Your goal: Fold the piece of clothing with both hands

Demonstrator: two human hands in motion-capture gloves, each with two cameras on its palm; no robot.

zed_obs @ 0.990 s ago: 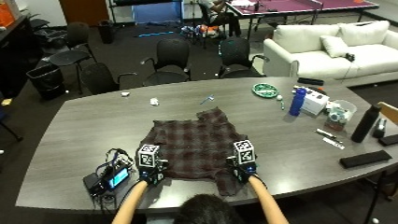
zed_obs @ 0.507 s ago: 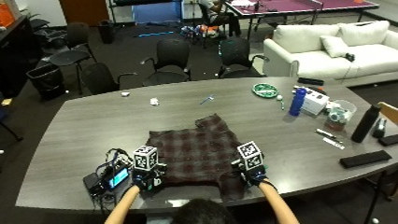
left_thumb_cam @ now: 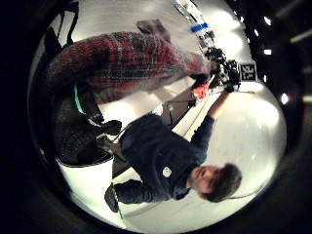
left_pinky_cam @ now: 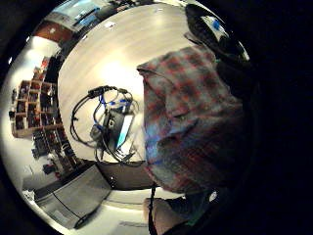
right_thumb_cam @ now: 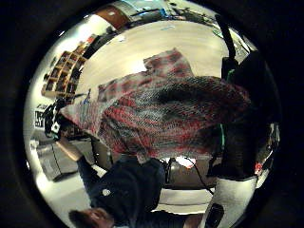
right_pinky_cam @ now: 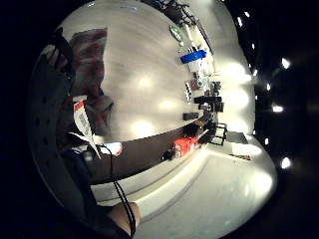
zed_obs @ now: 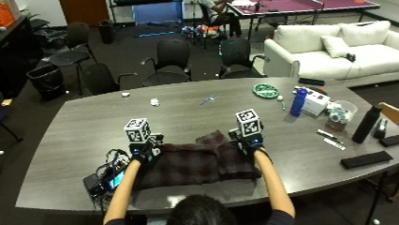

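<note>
A dark red and grey plaid shirt lies on the grey table near its front edge. My left hand grips the shirt's left side and my right hand grips its right side, both at the cloth's far edge. One corner of the shirt pokes out between the hands. In the right thumb side palm view the plaid cloth spans from this palm to the other hand. The cloth fills much of the left little finger side palm view.
A black device with tangled cables lies just left of the shirt. On the right stand a blue bottle, a black bottle and a flat black case. A green plate sits further back.
Both hands have moved away from me, from the table's near edge to over the shirt, carrying the near hem with them. The shirt now covers a shorter stretch of table.
</note>
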